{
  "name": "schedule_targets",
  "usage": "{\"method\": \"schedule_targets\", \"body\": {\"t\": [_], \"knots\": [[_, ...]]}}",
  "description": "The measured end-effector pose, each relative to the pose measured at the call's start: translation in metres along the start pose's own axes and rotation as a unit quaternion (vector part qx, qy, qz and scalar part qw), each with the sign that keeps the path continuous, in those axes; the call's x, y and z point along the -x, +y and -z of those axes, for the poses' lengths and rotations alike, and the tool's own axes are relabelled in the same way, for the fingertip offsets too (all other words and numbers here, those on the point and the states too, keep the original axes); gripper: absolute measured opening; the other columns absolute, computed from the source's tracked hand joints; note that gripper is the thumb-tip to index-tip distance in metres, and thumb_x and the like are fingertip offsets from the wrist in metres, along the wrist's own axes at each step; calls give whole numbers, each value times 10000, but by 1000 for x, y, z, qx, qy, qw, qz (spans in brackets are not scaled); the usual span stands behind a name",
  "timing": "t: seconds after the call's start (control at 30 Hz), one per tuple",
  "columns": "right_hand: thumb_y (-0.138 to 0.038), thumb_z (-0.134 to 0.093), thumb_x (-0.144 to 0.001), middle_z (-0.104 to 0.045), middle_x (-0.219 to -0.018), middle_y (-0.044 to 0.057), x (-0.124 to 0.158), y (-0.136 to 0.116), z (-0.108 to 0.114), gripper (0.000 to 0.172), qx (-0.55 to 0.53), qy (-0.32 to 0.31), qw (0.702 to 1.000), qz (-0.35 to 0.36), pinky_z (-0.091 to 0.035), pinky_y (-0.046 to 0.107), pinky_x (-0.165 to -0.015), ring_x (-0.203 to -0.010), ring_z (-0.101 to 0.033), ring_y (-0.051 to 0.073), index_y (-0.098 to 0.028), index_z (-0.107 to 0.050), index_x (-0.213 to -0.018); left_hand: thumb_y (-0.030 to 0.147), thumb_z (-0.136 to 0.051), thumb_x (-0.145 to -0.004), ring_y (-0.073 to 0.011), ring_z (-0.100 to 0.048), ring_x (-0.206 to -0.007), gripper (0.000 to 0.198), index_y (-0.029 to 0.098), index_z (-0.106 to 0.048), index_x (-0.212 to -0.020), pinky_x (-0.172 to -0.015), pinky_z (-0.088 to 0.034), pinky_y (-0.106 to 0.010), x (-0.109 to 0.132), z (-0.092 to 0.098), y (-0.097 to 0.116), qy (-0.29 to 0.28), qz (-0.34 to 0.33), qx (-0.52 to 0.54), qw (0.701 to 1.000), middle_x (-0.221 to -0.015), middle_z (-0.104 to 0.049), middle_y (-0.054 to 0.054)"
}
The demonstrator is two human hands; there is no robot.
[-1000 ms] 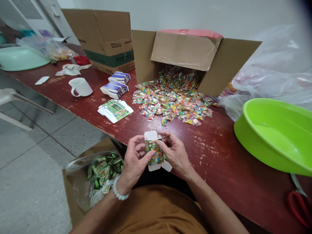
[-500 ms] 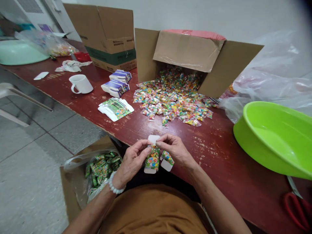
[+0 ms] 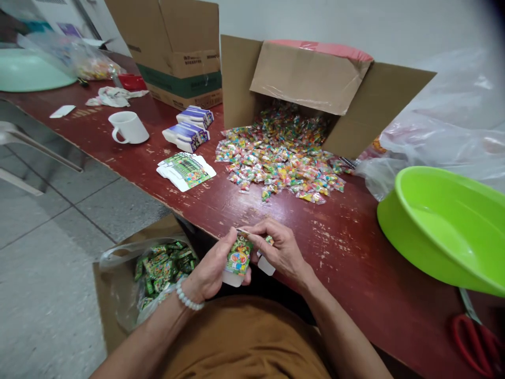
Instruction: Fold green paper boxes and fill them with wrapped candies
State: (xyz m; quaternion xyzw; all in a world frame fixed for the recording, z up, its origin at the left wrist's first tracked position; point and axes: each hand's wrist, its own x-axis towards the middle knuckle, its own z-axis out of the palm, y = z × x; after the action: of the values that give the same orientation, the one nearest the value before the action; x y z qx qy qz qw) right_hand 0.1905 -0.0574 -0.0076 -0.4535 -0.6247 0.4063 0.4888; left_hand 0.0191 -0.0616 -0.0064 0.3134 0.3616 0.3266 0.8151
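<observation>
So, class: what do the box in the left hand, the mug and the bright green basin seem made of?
Box: seemingly thin, smooth printed card, bare white flap showing. Mug: smooth, white, probably glazed ceramic, possibly plastic. Bright green basin: likely glossy plastic, evenly coloured, catching highlights.

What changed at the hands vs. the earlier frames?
The box now tilts in the left hand, which went from pinching near its top to wrapping around it. Its white top flap no longer stands up; looks folded down. The right hand remains at the top edge, second carton beside it. Mug, candy, basin unmoved.
</observation>
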Motion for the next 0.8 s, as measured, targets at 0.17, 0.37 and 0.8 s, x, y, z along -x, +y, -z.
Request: {"method": "schedule_targets", "body": {"t": [0.17,0.37,0.8], "knots": [[-377,-663,-883,-753,-934,74,-3,-6,0,204,4,-29,998,-51,-537,283,-563,-609,-668,148,-198,-689,-789,677,-467,-911,-135,-595,-418,627,177,-584,-1271,-389,-454,-208,-5,-6,-4,44,-5,-16,999,-678,-665,-32],[-461,-771,-752,-696,-643,-5,-16,-8,2,314,-165,-85,963,-196,-509,238,-399,-446,-650,148,-184,-645,-830,712,-508,-869,-110,-575,-434,620,124,-697,-928,-415,-446,-193,-7,-6,-3,52,-70,-104,991,-669,-664,-53],[-388,-613,-928,-685,-1066,63,3,-2,-5,193,-34,-71,996,-34,-549,280,-578,-672,-654,134,-216,-656,-852,660,-506,-905,-112,-569,-431,667,181,-552,-1366,-396,-438,-198,-9,1,-8,50,-59,-93,993,-692,-653,-15]]}}
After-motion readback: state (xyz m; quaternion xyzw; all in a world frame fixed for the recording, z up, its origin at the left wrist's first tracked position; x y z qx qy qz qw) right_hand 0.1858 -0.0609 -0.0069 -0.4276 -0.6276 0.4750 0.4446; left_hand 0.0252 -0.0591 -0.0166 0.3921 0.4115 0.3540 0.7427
